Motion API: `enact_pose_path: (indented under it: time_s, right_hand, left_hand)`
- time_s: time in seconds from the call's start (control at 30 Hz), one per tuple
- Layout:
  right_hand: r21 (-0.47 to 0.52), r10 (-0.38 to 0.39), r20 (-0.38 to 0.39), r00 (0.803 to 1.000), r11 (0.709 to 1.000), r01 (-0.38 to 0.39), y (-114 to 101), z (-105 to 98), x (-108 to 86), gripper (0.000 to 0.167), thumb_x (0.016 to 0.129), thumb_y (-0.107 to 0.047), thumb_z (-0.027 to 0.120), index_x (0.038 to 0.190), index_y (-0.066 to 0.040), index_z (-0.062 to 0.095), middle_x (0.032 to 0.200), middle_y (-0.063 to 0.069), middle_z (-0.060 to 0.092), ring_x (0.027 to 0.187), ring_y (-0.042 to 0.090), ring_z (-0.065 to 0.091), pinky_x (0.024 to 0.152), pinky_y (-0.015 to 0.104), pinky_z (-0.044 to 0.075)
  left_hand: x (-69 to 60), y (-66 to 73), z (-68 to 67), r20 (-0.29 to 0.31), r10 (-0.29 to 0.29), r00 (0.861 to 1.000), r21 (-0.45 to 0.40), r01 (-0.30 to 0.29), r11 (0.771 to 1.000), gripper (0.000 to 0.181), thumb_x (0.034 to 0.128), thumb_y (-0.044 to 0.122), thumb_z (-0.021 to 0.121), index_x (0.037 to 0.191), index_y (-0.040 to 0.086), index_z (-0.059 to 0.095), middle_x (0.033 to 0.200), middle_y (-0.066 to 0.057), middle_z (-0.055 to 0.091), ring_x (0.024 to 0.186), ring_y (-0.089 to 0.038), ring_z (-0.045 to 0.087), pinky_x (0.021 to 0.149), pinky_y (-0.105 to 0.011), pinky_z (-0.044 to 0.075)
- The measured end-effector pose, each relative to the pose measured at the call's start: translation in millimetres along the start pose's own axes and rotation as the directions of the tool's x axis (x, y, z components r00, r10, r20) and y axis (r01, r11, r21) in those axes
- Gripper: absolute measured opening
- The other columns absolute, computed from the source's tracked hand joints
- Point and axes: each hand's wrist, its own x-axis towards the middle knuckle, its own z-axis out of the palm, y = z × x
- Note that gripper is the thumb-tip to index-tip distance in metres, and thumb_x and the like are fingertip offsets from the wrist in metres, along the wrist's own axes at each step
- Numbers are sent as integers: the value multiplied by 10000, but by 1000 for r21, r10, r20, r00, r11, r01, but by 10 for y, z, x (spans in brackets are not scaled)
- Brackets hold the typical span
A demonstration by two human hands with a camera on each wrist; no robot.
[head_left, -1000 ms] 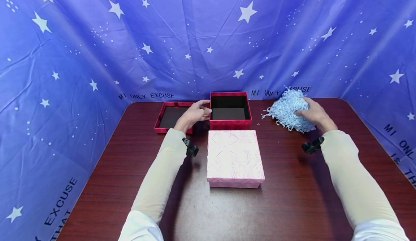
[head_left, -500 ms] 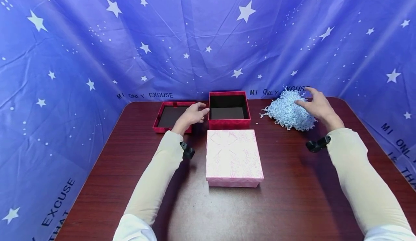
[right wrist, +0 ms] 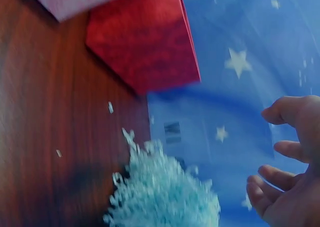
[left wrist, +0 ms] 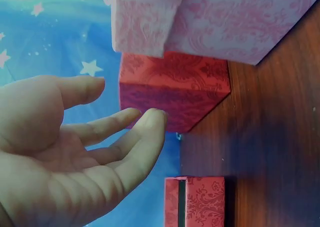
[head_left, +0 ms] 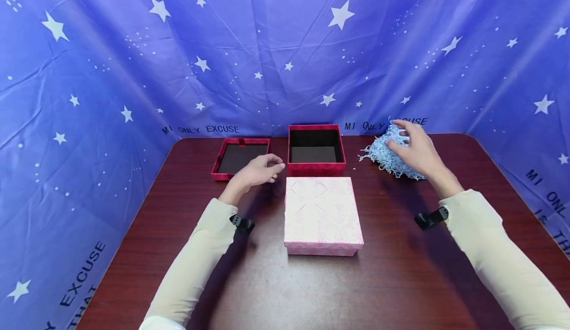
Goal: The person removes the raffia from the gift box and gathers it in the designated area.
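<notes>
My left hand (head_left: 258, 170) hovers with relaxed fingers left of the red box (head_left: 316, 168), touching nothing; the left wrist view shows bare space between thumb and fingers. The red box stands uncovered, its dark inside showing. Its red lid (head_left: 242, 157) lies upturned behind my left hand. My right hand (head_left: 418, 149) is raised with spread fingers in front of the light blue shredded paper (head_left: 385, 154), hiding part of the heap. In the right wrist view this paper (right wrist: 165, 192) sits apart from the hand. A pink box (head_left: 322, 216) with its lid on stands nearest me, before the red box.
All of it stands on a dark reddish wooden table (head_left: 392, 270). A blue curtain (head_left: 267, 48) with white stars hangs behind and at both sides. Tiny paper scraps (right wrist: 110, 107) lie between the red box and the heap.
My left hand has drawn away from the red box, down and to the left. My right hand has come off the shredded paper and shifted leftward, its fingers spread. The boxes stay put.
</notes>
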Motion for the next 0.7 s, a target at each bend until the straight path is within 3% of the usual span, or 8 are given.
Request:
enact_pose_path:
  time_s: [0.2, 0.37, 0.7]
  right_hand:
    - [68, -76, 84, 994, 995, 71, -154, 193, -136, 586, 922, -167, 622, 1427, -8, 371, 1351, 271, 450, 1186, 454, 486, 979, 590, 424]
    - [100, -110, 159, 981, 990, 95, -254, 341, -258, 585, 922, -203, 635, 1422, -29, 387, 1297, 243, 507, 1112, 423, 566, 916, 562, 480]
    - [112, -137, 357, 924, 988, 104, -357, 604, -481, 609, 899, -265, 672, 1386, 0, 418, 1159, 157, 608, 1058, 289, 607, 907, 456, 515]
  left_hand:
    - [-131, -36, 53, 50, 26, 998, -2, -26, 1000, 365, 982, 236, 534, 1274, 18, 512, 1204, -190, 569, 1040, -356, 613, 880, -337, 560]
    - [-254, -43, 81, 93, 32, 995, -8, -31, 999, 382, 979, 243, 540, 1282, 12, 502, 1166, -204, 594, 988, -324, 641, 870, -333, 565]
    - [-436, -75, 188, 172, 66, 983, -96, -50, 994, 476, 957, 206, 581, 1346, -13, 416, 964, -192, 616, 875, -281, 672, 821, -355, 583]
